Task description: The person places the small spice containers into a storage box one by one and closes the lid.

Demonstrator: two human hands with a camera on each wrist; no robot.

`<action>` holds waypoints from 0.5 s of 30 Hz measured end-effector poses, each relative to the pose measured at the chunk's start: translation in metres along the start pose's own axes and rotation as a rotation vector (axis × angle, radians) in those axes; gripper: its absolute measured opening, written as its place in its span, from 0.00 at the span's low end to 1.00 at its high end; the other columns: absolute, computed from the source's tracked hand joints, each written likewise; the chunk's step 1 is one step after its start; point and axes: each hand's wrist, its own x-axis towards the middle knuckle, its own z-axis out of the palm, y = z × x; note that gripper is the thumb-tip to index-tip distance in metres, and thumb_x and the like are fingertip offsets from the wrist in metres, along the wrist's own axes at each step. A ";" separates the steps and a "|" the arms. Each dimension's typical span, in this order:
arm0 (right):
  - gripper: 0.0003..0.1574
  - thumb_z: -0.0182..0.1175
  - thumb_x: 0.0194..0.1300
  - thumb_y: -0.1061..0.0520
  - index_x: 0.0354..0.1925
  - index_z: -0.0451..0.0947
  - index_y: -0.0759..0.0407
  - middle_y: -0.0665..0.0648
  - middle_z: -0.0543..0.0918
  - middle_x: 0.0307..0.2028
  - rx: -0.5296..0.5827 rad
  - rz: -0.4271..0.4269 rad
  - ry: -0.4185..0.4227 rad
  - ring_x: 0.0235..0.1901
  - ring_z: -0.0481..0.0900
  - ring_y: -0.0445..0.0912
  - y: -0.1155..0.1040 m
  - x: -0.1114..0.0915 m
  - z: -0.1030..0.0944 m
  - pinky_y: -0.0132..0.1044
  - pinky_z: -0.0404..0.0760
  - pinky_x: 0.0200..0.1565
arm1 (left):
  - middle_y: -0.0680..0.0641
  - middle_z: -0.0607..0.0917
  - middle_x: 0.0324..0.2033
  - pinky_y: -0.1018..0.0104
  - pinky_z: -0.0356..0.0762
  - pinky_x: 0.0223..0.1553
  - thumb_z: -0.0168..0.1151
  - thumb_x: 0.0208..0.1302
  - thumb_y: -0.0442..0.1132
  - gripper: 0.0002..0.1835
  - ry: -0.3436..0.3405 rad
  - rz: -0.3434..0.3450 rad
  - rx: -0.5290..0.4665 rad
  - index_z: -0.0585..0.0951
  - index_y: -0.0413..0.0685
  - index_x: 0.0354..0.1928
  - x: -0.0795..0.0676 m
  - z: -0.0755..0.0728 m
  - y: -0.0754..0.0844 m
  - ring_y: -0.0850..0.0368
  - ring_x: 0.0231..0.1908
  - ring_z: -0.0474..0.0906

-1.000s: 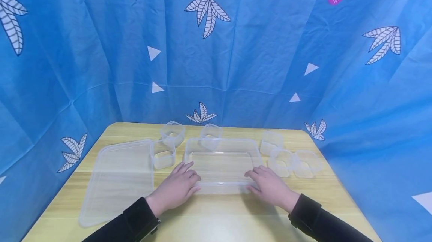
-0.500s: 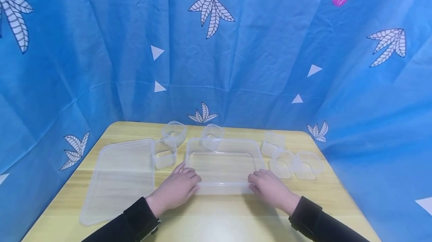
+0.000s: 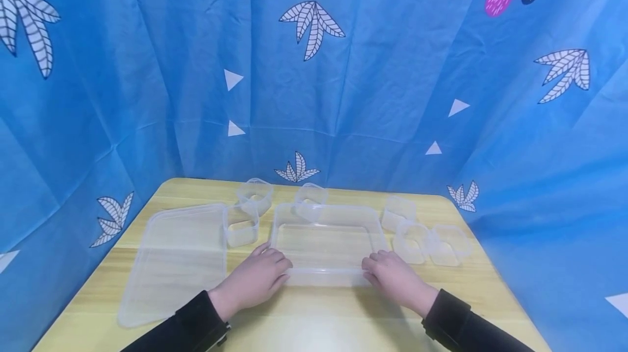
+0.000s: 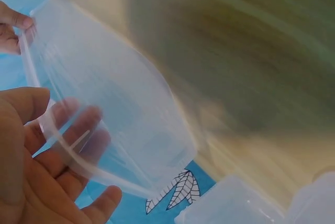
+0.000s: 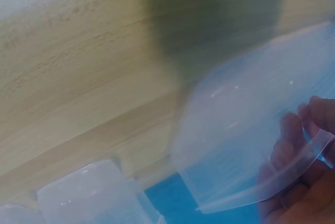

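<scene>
A large clear rectangular plastic container [image 3: 326,278] stands on the wooden table. My left hand [image 3: 260,280] grips its near left corner, fingers curled over the rim. At the near right corner, my right hand [image 3: 393,278] grips the rim in the same way. The left wrist view shows the left fingers [image 4: 65,169] through the clear wall and the thumb raised by the rim. In the right wrist view, the right fingers [image 5: 290,166] wrap the rim, and several lie behind the wall.
A flat translucent lid [image 3: 179,259] lies left of the container. Small clear cups stand around it: a square one [image 3: 242,232] and another [image 3: 255,194] at the left, one [image 3: 310,194] behind, and several at the right [image 3: 444,254]. A blue patterned curtain [image 3: 294,96] surrounds the table [image 3: 319,325].
The fingers of both hands have curled in and closed over the container's rim. The container stays in place on the table; the head view has shifted slightly.
</scene>
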 end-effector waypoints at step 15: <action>0.15 0.68 0.62 0.58 0.27 0.70 0.49 0.41 0.69 0.23 0.009 -0.053 -0.006 0.25 0.67 0.38 0.003 0.002 -0.001 0.33 0.70 0.29 | 0.47 0.82 0.49 0.49 0.73 0.61 0.58 0.73 0.47 0.15 0.065 -0.032 -0.052 0.82 0.45 0.52 0.000 -0.028 -0.015 0.49 0.54 0.77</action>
